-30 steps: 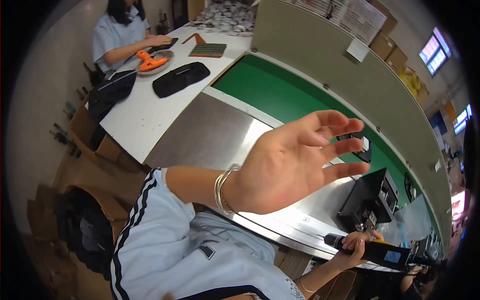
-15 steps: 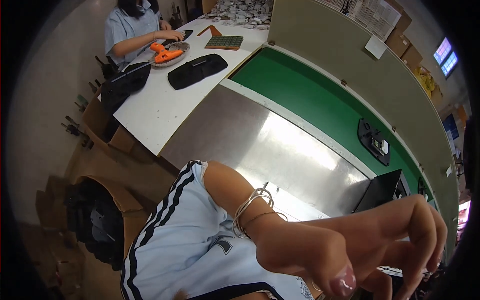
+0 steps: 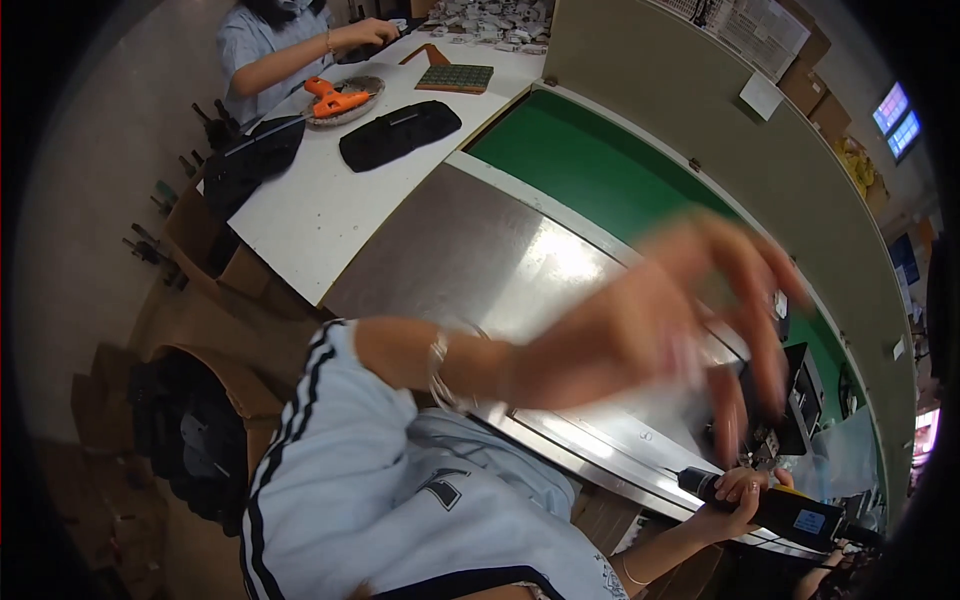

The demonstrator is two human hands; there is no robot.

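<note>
My left hand (image 3: pixel 640 330), blurred by motion, reaches over the metal worktop (image 3: pixel 430 250) toward the green conveyor surface (image 3: pixel 560 150). Its fingers are spread and bent, and nothing shows between them. Behind the fingertips, a dark part with a white piece (image 3: pixel 781 303) lies mostly hidden on the green surface. Low at the right, my right hand (image 3: pixel 740 500) is wrapped round a black electric screwdriver (image 3: pixel 800 518), whose thin bit points left over the worktop's near edge. Just beyond it stands a black open box-like housing (image 3: pixel 806 395).
A clear plastic bag (image 3: pixel 848 450) lies beside the housing. On the white table (image 3: pixel 300 225) at far left are a black pad-shaped piece (image 3: pixel 400 135), an orange glue gun (image 3: pixel 335 100) on a round dish and a green gridded block (image 3: pixel 455 77). A co-worker (image 3: pixel 270 60) sits there. A carton of black parts (image 3: pixel 200 440) stands left.
My left hand has swung up and away, over the worktop toward the green surface. The screwdriver in my right hand now shows. The co-worker's hand has shifted farther back.
</note>
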